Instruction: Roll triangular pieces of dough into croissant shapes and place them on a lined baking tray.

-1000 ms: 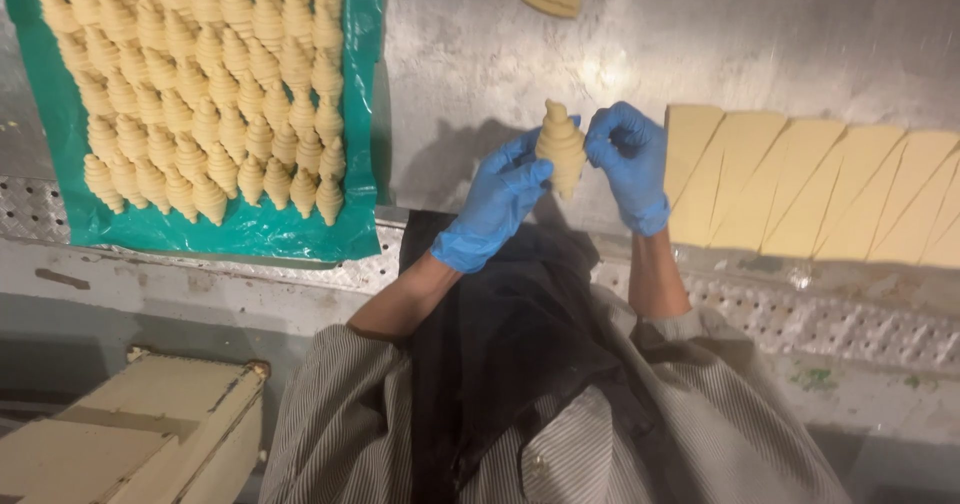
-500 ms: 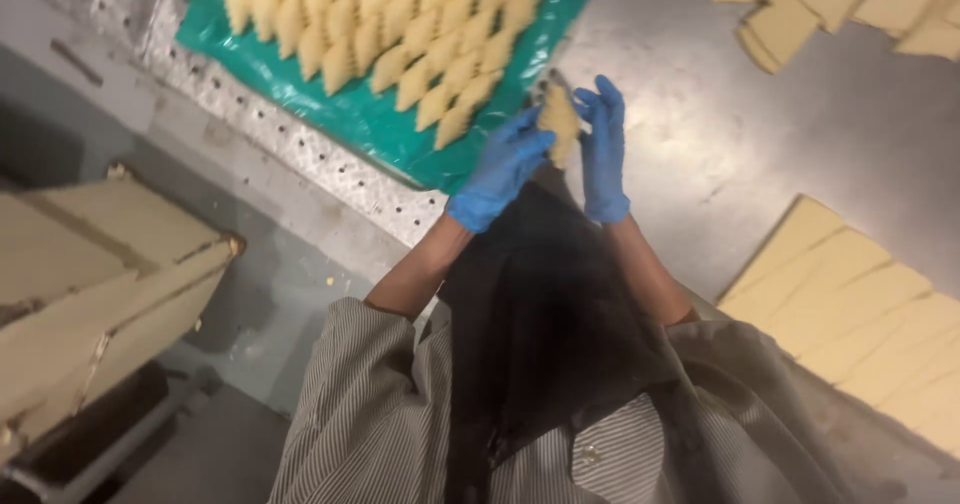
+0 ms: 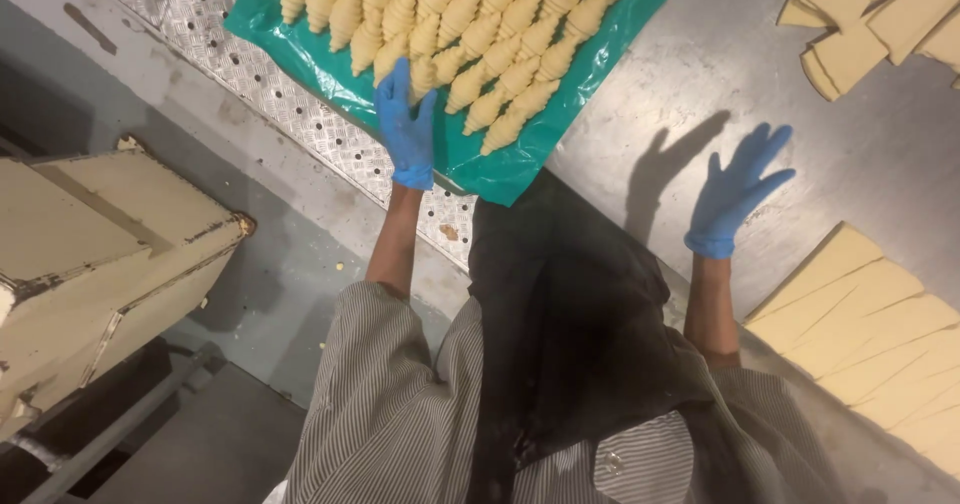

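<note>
Setting a rolled croissant into the near row looks like the step in hand: the left hand [image 3: 407, 129], gloved blue, lies flat with fingers spread on the raw croissants [image 3: 470, 34] at the near edge of the green plastic sheet [image 3: 500, 169]. The right hand [image 3: 735, 192] hovers open and empty above the steel tabletop [image 3: 640, 104]. Cut dough triangles [image 3: 870, 324] lie to its right, more [image 3: 860, 24] further off. A fresh triangle would need picking up and rolling. No labels or signs show.
</note>
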